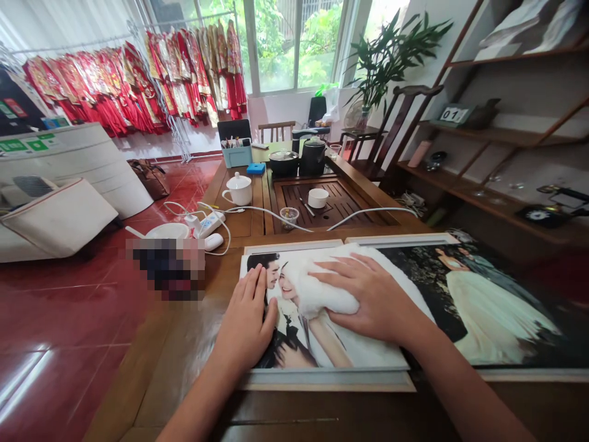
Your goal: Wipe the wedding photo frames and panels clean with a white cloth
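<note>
Two bare hands lay on a large open photo album with glossy wedding prints point(497, 313), which sat along the near edge of the brown wooden tabletop point(175, 350); the hands were well apart, flat and open, clamped on nothing. The left hand point(246, 313) rested on the couple's portrait on the left page; the right hand point(372, 301) lay palm-down beside it, partly on a white fluffy patch point(331, 288), though I could not tell whether that was a loose cloth or a fur stole in the print. Past the album's far edge stood a white ceramic lidded mug point(238, 189); a white power strip point(207, 224) lay near the tabletop's left edge, trailing white cables point(267, 215); a dark ribbed wooden tea tray point(335, 205) held a small white bowl point(318, 197) and sat just behind a small clear glass cup point(289, 216); a black kettle point(313, 156) stood toward the far edge, near a blue pen box point(237, 155).
</note>
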### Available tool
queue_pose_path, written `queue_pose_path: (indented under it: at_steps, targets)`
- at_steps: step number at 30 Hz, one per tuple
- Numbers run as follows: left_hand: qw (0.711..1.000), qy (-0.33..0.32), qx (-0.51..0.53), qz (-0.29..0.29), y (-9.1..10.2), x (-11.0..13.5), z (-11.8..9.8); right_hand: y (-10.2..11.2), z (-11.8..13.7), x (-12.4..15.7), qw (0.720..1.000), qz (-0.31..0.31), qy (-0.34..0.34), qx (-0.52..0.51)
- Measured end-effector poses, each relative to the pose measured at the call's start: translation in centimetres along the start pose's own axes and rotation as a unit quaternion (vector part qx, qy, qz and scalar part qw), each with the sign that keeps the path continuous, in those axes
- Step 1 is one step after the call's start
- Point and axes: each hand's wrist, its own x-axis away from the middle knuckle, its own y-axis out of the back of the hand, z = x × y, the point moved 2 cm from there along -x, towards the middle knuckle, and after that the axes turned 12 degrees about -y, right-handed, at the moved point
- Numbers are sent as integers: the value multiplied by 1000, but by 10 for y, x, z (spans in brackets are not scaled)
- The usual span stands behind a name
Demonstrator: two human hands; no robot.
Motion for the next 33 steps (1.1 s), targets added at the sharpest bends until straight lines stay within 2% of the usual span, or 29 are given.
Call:
queue_pose_path:
  at_steps: [5,7,13,16,24,27,33]
  targets:
    - [1000,-11,-6,6,-1,0,1,-2,28,2,996,54,46,-46]
    - [1000,-14,-4,6,-1,1,2,-3,31,2,996,61,51,-49]
    - [1000,-7,-4,-16,0,0,1,0,-1,-1,1000,-11,-1,11]
    - [1000,-6,-5,-13,0,0,0,0,-7,-2,1000,-18,-5,22]
    - [1000,-13,0,10,0,2,1,-5,36,2,994,60,62,-63]
    - [1000,-9,-1,2,0,2,1,-4,28,1,996,43,46,-55]
    - [1000,-1,-8,-1,-1,0,0,-3,-11,-2,999,-38,-16,17]
